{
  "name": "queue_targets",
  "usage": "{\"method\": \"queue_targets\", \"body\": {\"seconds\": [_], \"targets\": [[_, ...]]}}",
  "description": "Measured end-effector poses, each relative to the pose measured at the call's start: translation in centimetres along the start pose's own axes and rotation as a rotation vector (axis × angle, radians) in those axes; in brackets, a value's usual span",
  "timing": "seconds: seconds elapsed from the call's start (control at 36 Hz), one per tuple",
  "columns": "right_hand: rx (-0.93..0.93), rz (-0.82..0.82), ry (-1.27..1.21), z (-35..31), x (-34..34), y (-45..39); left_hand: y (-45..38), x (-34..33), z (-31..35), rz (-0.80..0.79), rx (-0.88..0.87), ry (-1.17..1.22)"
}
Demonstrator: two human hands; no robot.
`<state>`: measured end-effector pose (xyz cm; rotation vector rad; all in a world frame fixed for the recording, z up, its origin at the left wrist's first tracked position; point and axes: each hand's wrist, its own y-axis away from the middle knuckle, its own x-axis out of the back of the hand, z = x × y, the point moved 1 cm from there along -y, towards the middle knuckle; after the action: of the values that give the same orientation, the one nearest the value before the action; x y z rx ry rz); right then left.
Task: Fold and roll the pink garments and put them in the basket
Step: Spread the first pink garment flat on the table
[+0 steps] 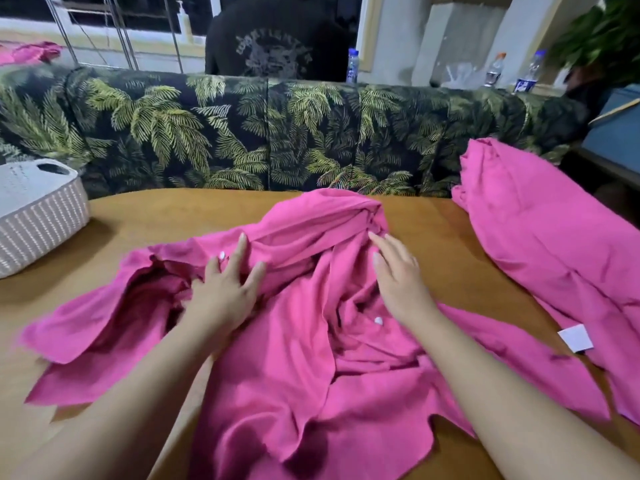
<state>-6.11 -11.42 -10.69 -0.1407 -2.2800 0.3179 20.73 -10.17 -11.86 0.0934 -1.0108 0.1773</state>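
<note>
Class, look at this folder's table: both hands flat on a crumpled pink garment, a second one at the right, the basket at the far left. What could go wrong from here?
1. The pink garment under the left hand and right hand is bunched; folding now may trap creases.
2. Its right edge overlaps the second garment, which could be dragged along.
3. The basket sits at the table edge; a careless drop might tip it.

left hand: fingers straight, palm down | right hand: fingers straight, palm down
</note>
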Motion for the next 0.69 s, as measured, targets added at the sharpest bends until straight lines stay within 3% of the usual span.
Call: {"method": "queue_targets", "body": {"seconds": [0.08, 0.17, 0.31, 0.47, 0.53, 0.64, 0.69], "targets": [[-0.045, -0.156, 0.020, -0.5, -2.0, -1.0, -3.0, -0.2, 0.4, -0.060, -0.001, -0.006], [0.003, -0.292, 0.318, -1.0, -4.2, -1.1, -6.9, -0.8, 0.8, -0.126, -0.023, -0.048], [0.014, -0.286, 0.366, -1.1, -4.7, -2.6, -13.2, -2.4, 2.8, -0.179, -0.127, -0.292], [-0.019, -0.299, 0.300, -0.8, -5.2, -5.2, -21.5, -5.1, 5.2, -0.271, -0.399, -0.062], [-0.028, -0.293, 0.277, -0.5, -5.4, -5.6, -22.1, -4.5, 6.4, -0.161, -0.377, 0.005], [-0.010, -0.222, 0.202, -0.3, -5.2, -5.9, -23.1, -3.8, 6.6, 0.313, -0.197, 0.190], [0.010, -0.162, 0.138, -0.1, -5.2, -6.0, -22.4, -4.3, 6.1, 0.347, -0.199, 0.296]]}}
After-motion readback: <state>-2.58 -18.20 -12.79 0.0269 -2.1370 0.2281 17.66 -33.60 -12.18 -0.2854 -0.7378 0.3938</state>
